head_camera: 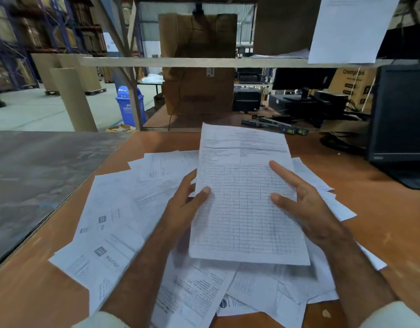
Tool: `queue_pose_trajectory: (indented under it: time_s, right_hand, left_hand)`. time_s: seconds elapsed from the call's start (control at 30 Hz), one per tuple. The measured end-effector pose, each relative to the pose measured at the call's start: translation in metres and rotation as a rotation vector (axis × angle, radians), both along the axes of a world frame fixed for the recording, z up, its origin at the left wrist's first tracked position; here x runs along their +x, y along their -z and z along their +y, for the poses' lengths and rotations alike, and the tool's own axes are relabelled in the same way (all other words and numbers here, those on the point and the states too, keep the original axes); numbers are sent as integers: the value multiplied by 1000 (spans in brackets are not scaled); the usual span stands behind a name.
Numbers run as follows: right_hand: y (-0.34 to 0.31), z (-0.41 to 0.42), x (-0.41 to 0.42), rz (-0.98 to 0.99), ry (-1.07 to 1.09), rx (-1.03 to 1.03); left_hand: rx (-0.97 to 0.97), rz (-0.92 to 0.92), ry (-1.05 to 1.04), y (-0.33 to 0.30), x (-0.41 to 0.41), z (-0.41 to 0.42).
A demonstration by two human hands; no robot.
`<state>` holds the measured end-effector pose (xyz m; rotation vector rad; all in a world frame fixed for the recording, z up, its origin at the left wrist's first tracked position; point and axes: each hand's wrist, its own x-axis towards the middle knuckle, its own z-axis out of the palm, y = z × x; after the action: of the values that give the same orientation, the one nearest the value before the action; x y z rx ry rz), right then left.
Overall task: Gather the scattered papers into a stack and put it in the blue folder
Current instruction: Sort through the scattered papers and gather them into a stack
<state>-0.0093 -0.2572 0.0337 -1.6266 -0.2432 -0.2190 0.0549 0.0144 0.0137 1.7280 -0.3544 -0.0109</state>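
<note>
I hold a gridded sheet (244, 197) lifted above the wooden table (346, 209), its long axis running away from me. My left hand (187, 209) pinches its left edge, thumb on top. My right hand (303, 207) rests at its right edge with fingers straight, gripping nothing. The scattered papers (114, 233) fan out beneath, mostly to the left and toward me, nearer my left hand. No blue folder is in view; a blue bin (128, 102) stands on the floor beyond.

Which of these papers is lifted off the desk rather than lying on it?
The grid-printed sheet, pinched at its edge by the left hand; the right hand rests against its other side. The other papers lie flat.
</note>
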Motion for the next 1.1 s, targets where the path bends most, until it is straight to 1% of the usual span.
queue_pose_trajectory:
  time_s: [0.03,0.1,0.17,0.27,0.33,0.4,0.53,0.63,0.73,0.8,0.87,0.93,1.0,1.03,1.1]
  right_hand:
    - [1,-1,1,16,-15,-3]
    - [3,0,2,53,-12,-52]
    - [4,1,3,82,19,-103]
    - [6,3,3,86,33,-91]
    - [7,3,3,81,30,-71]
    - [7,4,4,92,38,-85]
    - [10,10,7,92,8,-28]
    - [16,14,13,67,118,-76]
    - [21,16,19,144,314,-83]
    - [22,12,22,165,406,-123]
    - [23,8,24,151,506,-206]
    - [27,5,26,125,558,-438]
    - [32,8,29,100,471,-671]
    - [34,11,29,87,389,-737]
    - [39,23,29,56,235,-778]
  left_hand:
    - [-64,37,46,-3,-2,0]
    - [-108,52,118,-6,-5,0]
    - [-128,3,138,-6,-7,-1]
    - [-176,-37,154,-6,-7,0]
    - [-146,-77,187,-5,-9,-2]
    - [-75,-118,194,-4,-13,-3]
    - [-72,-94,204,-3,-13,-2]
    - [-165,-74,149,-2,-9,1]
    - [-228,23,139,-2,-1,8]
    - [-256,51,123,-3,4,15]
    - [-269,34,92,-6,9,26]
    - [-251,22,45,-7,14,39]
    - [-238,28,-4,-8,17,56]
    - [-230,26,-31,-8,17,64]
    - [-222,15,-77,-11,17,82]
